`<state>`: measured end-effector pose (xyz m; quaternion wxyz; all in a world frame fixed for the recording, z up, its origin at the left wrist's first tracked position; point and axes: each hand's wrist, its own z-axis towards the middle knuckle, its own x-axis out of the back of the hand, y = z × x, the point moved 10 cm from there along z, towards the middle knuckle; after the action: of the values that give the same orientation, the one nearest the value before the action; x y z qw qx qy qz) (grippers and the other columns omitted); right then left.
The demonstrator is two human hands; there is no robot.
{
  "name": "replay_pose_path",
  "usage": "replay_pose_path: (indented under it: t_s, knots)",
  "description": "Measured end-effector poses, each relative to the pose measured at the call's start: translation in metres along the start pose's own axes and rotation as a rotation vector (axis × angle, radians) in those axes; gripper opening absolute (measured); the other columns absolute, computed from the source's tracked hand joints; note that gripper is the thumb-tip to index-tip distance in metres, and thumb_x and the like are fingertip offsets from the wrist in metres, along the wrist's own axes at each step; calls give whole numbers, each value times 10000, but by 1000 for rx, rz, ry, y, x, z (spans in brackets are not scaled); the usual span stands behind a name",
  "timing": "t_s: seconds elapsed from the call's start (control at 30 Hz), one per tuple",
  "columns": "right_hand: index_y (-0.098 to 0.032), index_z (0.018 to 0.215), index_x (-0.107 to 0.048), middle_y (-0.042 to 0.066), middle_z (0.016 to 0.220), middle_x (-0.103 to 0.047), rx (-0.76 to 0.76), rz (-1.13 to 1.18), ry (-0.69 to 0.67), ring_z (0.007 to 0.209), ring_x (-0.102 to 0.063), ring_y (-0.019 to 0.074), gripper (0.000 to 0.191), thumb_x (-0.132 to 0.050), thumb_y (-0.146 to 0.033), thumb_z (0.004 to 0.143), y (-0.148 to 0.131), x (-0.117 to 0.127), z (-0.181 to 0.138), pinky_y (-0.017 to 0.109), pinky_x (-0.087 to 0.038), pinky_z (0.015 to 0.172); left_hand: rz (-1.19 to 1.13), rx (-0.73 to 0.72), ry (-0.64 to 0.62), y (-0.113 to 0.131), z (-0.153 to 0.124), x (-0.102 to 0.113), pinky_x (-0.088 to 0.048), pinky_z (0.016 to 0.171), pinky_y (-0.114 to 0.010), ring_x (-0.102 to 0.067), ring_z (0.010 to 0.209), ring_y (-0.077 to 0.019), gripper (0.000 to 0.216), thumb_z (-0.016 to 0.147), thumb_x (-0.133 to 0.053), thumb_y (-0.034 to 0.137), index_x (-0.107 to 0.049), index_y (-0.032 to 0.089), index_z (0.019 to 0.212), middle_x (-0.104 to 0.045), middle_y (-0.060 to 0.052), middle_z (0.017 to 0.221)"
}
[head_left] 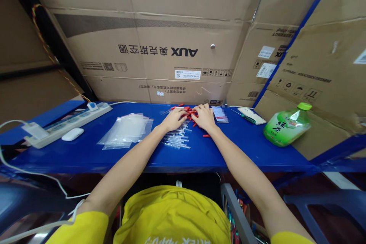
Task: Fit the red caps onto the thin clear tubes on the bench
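Note:
A heap of small red stick-like pieces [195, 118] lies on the blue table, partly hidden by my hands. My left hand [174, 119] bends over the heap's left side, fingertips among the pieces. From the right, my right hand [204, 116] reaches into the same heap with its fingers curved and apart. No piece shows clearly lifted in either hand. Just below my left hand is a bunch of clear thin plastic tubes [177, 140], lying roughly side by side. One loose red piece [206, 135] rests below my right hand.
Clear plastic bags [127, 131] are stacked left of the tubes. Farther left are a power strip [71, 124] and a white case [72, 134]. A phone [219, 114], a green-handled screwdriver [247, 118] and a green bottle [286, 126] stand or lie rightward. Cardboard [160, 30] walls the back.

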<state>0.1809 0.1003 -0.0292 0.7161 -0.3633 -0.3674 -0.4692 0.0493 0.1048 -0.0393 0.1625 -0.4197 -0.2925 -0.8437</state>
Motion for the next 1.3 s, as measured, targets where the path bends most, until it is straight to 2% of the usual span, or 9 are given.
replay_pose_path:
  t_s: [0.2, 0.47, 0.7, 0.8, 0.93, 1.1, 1.17, 1.3]
  knots:
    - [-186, 1121, -712, 173, 1198, -684, -71, -87, -4, 1198, -480, 336, 230, -596, -333, 989, -3, -9, 3, 466, -388, 951, 24, 34, 55, 2, 1, 9, -419, 1182, -472, -582, 1312, -266, 283, 1021, -505, 305, -712, 207, 1188, -701, -108, 1308]
    - [-199, 1083, -737, 157, 1160, -701, -48, -100, 13, 1161, -508, 326, 221, -547, -287, 1014, -8, -4, 4, 463, -378, 934, 31, 102, 121, -3, 0, 14, -437, 1144, -459, -590, 1249, -279, 288, 1020, -497, 299, -699, 181, 1187, -709, -116, 1267]
    - [-175, 1050, -704, 161, 1181, -697, -41, -127, -4, 1167, -517, 322, 156, -582, -249, 989, -12, -4, 4, 442, -361, 930, 20, 109, 159, -6, 0, 17, -450, 1119, -457, -605, 1234, -279, 278, 1029, -506, 313, -691, 173, 1183, -722, -120, 1237]
    - [-171, 1034, -689, 157, 1135, -720, -59, -114, 42, 1141, -526, 313, 139, -575, -228, 980, -11, 4, 5, 427, -351, 934, 18, 103, 181, -6, 0, 19, -468, 1089, -448, -618, 1197, -275, 260, 1017, -524, 285, -674, 181, 1203, -724, -113, 1227]
    - [-184, 1041, -673, 133, 1050, -743, -49, -34, 204, 1065, -547, 299, 138, -553, -216, 980, -12, 27, 3, 421, -342, 940, -25, 98, 218, -6, 0, 23, -499, 1016, -421, -651, 1068, -251, 330, 984, -553, 221, -614, 184, 1306, -736, -95, 1134]
    - [-180, 1133, -667, 125, 1070, -738, 48, 60, 370, 1042, -570, 295, 198, -531, -215, 994, -21, 48, -2, 414, -377, 939, -105, 104, 231, -2, -1, 28, -511, 923, -359, -669, 943, -213, 421, 962, -571, 200, -554, 171, 1381, -735, -77, 1054]
    - [-174, 1194, -656, 126, 1105, -736, 123, 121, 388, 1045, -585, 289, 233, -529, -225, 1006, -29, 51, -4, 409, -409, 933, -125, 88, 226, 4, -1, 30, -510, 876, -334, -670, 902, -204, 456, 953, -593, 222, -540, 168, 1403, -731, -72, 1038]
    - [-182, 1275, -632, 108, 1099, -742, 377, 251, 363, 1032, -620, 267, 273, -551, -292, 1040, -54, 50, -11, 389, -474, 920, -124, 18, 211, 21, -2, 36, -485, 779, -292, -651, 805, -183, 435, 930, -596, 205, -580, 182, 1364, -721, -49, 968]
